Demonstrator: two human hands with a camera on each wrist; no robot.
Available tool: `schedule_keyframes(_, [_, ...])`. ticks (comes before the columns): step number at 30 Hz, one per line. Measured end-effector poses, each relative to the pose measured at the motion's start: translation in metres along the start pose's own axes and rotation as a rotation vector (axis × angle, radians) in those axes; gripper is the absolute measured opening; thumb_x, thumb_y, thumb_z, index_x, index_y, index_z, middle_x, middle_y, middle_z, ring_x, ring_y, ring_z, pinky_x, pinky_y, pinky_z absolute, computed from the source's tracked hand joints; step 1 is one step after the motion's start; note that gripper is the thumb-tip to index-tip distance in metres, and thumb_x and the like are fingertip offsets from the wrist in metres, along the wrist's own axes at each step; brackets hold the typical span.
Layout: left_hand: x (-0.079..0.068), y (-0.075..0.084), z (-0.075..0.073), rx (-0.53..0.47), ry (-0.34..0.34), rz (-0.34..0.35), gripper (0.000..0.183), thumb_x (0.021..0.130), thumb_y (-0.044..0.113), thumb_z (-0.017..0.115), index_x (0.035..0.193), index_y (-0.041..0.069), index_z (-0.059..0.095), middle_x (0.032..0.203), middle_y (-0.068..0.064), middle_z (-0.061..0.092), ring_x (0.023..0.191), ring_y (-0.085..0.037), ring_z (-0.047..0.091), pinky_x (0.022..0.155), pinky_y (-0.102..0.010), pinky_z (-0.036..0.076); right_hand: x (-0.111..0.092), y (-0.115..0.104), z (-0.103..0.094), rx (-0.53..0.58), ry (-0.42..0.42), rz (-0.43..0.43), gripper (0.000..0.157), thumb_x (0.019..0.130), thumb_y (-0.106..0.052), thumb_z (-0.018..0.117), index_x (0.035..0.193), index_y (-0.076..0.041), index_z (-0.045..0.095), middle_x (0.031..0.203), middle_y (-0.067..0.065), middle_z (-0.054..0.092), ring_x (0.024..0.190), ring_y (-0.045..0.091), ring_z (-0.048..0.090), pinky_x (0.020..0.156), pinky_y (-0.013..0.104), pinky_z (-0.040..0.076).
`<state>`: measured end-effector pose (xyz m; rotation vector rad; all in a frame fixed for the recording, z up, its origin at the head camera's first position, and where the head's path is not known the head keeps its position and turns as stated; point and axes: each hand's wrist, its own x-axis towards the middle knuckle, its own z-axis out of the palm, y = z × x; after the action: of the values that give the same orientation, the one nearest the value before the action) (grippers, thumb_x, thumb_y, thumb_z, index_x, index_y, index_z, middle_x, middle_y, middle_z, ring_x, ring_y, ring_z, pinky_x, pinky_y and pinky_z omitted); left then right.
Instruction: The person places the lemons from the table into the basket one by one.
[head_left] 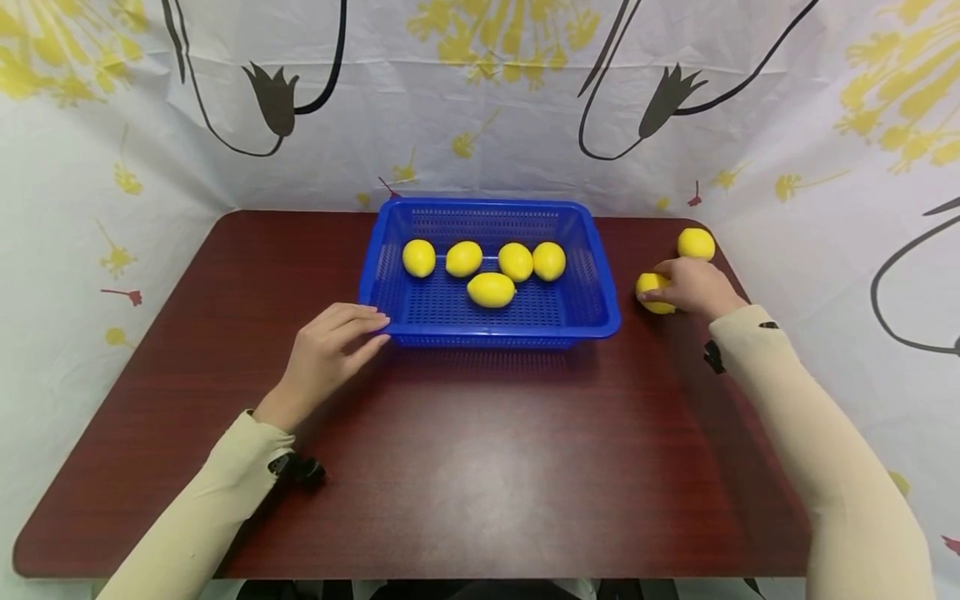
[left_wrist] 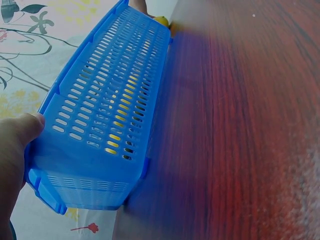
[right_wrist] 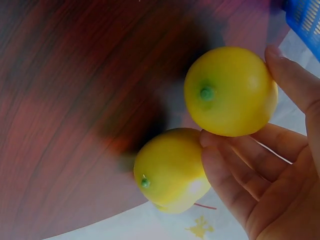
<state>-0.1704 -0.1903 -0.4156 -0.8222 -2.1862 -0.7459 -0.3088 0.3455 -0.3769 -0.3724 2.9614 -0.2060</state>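
Note:
A blue plastic basket [head_left: 495, 332] stands on the table with several yellow lemons inside, one of them a lemon [head_left: 491, 290] lying in front of the others. My left hand [head_left: 330, 354] holds the basket's near left corner, the thumb [left_wrist: 31, 127] on its outer side in the left wrist view. Right of the basket, my right hand [head_left: 697, 287] grips a lemon [right_wrist: 230, 92] between thumb and fingers, at table level. Another lemon [head_left: 696, 243] sits just behind that hand; in the right wrist view this second lemon [right_wrist: 170, 167] appears close against the fingers.
The dark red-brown wooden table [head_left: 480, 467] has rounded corners. White cloth [head_left: 480, 108] printed with yellow flowers and dark stems hangs behind it and at both sides. The second lemon lies near the table's right edge.

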Motion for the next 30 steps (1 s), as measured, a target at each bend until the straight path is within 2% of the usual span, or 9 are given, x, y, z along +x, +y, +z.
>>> schedule_keyframes(11, [0.0, 0.001, 0.0, -0.003, 0.003, -0.003, 0.033, 0.073, 0.008, 0.086, 0.105, 0.007, 0.077, 0.103, -0.01, 0.076, 0.101, -0.023, 0.068, 0.097, -0.029, 0.052, -0.002, -0.008, 0.005, 0.004, -0.029, 0.0, 0.065, 0.082, -0.047, 0.076, 0.125, 0.001, 0.063, 0.103, 0.019, 0.071, 0.083, 0.03, 0.061, 0.074, 0.048, 0.051])
schedule_keyframes(19, [0.001, 0.002, -0.001, -0.015, 0.009, 0.004, 0.029, 0.076, 0.01, 0.084, 0.104, 0.006, 0.077, 0.103, -0.01, 0.076, 0.101, -0.025, 0.068, 0.099, -0.026, 0.051, -0.001, -0.01, 0.005, -0.011, -0.081, -0.01, 0.073, 0.079, -0.041, 0.08, 0.129, 0.006, 0.057, 0.118, 0.028, 0.066, 0.097, 0.039, 0.061, 0.085, 0.055, 0.05])
schedule_keyframes(30, [0.001, 0.002, -0.002, -0.008, 0.008, -0.003, 0.031, 0.074, 0.007, 0.086, 0.104, 0.007, 0.077, 0.102, -0.01, 0.076, 0.1, -0.024, 0.068, 0.1, -0.023, 0.051, -0.002, -0.011, 0.004, -0.017, -0.098, -0.021, 0.071, 0.079, -0.034, 0.081, 0.13, 0.008, 0.056, 0.117, 0.029, 0.066, 0.096, 0.038, 0.061, 0.085, 0.054, 0.05])
